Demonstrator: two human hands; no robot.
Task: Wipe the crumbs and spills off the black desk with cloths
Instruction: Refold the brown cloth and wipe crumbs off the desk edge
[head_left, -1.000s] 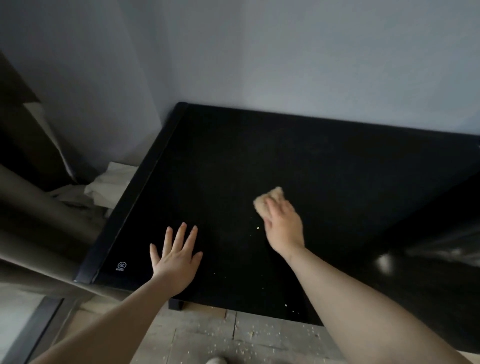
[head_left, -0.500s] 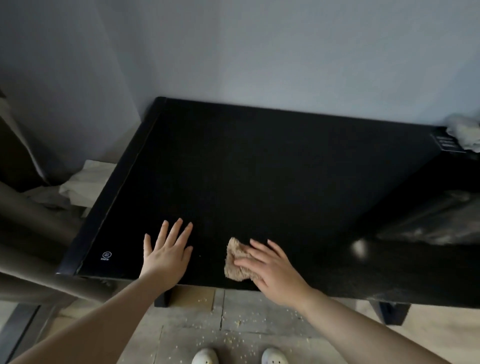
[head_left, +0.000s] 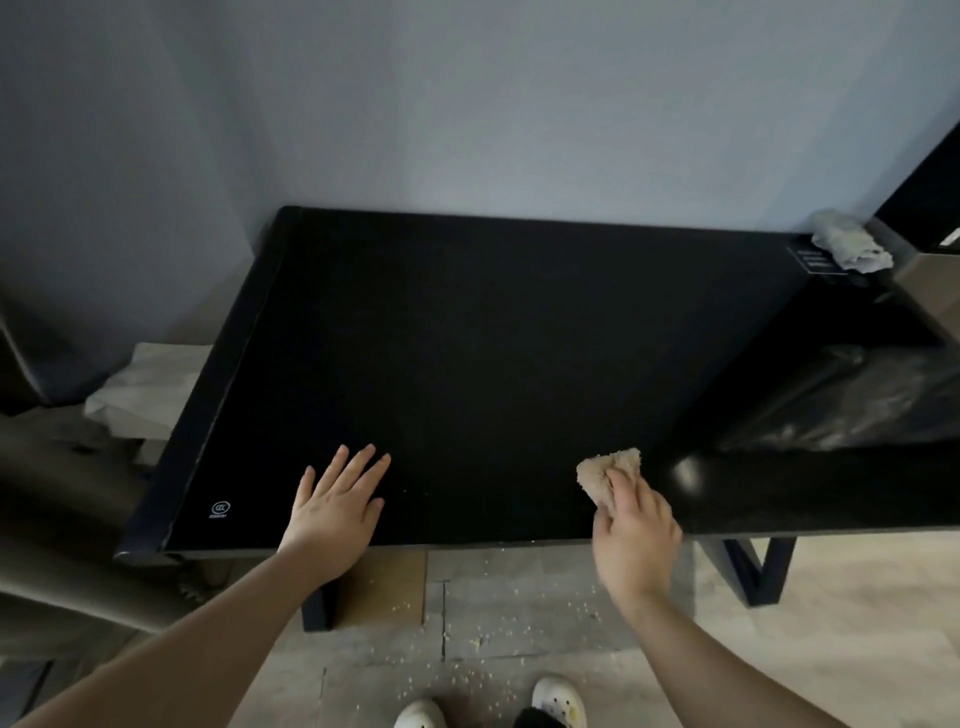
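Observation:
The black desk (head_left: 493, 338) fills the middle of the head view, set against a grey wall. My right hand (head_left: 634, 530) presses a crumpled tan cloth (head_left: 605, 473) onto the desk near its front edge, right of centre. My left hand (head_left: 337, 506) lies flat on the desk with fingers spread, holding nothing, near the front left. A second, pale cloth (head_left: 849, 241) lies bunched at the desk's far right corner. A few tiny crumbs (head_left: 415, 491) show on the top beside my left hand.
Crumbs (head_left: 483, 644) are scattered on the floor below the front edge, by my white shoes (head_left: 558, 701). A black plastic bag (head_left: 857, 400) sits at the right. White paper (head_left: 150, 384) lies left of the desk. A dark desk leg (head_left: 753, 571) stands at the right.
My right hand has swept the tan cloth from the desk's middle to the front edge, then rightwards along it. My left hand has stayed flat on the desk.

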